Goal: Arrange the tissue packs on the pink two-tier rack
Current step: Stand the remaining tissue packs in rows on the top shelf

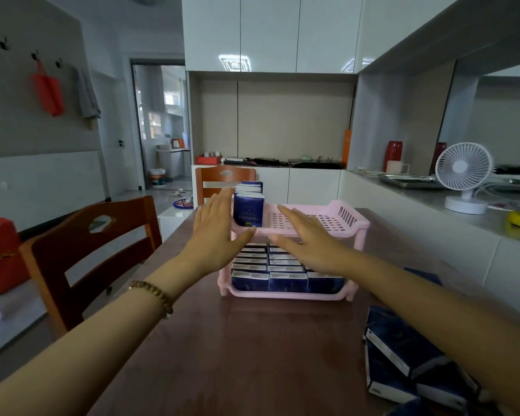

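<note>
Nothing is gripped: the left hand (213, 232) and right hand (300, 235) are spread flat, flanking the upright packs (248, 207) at the 9 o'clock end of the pink rack (347, 228). Spare packs (403, 364) lie at 4 o'clock. I'd worry a nudge topples that unsupported row.

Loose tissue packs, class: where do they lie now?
In the head view, the loose tissue packs lie heaped on the table at lower right, under the right forearm, nearer than the pink rack.
</note>
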Motion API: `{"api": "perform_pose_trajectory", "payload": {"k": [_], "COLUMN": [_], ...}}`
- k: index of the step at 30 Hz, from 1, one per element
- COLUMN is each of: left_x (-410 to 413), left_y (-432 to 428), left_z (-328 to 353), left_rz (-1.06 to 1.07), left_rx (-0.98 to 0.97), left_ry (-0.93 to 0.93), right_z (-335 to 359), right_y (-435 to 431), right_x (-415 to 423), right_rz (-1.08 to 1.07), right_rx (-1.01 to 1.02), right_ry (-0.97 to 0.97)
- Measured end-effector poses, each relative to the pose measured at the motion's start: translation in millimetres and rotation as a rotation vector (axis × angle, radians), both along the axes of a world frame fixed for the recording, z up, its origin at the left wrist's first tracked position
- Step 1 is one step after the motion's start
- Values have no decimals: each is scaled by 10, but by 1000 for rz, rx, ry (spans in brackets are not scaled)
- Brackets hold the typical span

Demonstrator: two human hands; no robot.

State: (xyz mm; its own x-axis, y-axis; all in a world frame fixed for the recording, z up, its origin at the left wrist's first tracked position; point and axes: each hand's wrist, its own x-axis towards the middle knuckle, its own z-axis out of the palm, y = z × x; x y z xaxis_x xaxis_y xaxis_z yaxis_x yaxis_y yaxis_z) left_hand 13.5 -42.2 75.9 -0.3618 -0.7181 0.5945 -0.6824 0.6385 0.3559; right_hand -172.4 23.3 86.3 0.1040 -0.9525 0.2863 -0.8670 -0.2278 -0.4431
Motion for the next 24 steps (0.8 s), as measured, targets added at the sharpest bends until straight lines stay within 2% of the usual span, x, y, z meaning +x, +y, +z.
{"api": "perform_pose_trajectory", "payload": {"k": [4, 10, 14, 18, 21, 24], "left_x": [-119, -601, -966, -1309, -1500, -1561], "left_y": [393, 853, 1015, 1165, 1145, 1107], "left_z": [18, -248, -550, -739, -852, -899], "left_rz": [-58, -286, -439, -510, -538, -495], "left_rx": [-139, -124, 78, 451, 548, 573], "left_ry": [-67, -225, -256, -258, -130, -77], "right_z": [-58, -315, -558, -720, -760, -822], "right_y": [311, 1029, 1449, 1637, 1596, 1486], "right_x": [-386, -1019, -1355, -1523, -1557, -1579], "right_rz": [23, -7, -102, -187, -260, -338], "right_rx": [-38, 215, 349, 324, 242, 179], "right_ry": [105, 186, 103, 0, -60, 63]}}
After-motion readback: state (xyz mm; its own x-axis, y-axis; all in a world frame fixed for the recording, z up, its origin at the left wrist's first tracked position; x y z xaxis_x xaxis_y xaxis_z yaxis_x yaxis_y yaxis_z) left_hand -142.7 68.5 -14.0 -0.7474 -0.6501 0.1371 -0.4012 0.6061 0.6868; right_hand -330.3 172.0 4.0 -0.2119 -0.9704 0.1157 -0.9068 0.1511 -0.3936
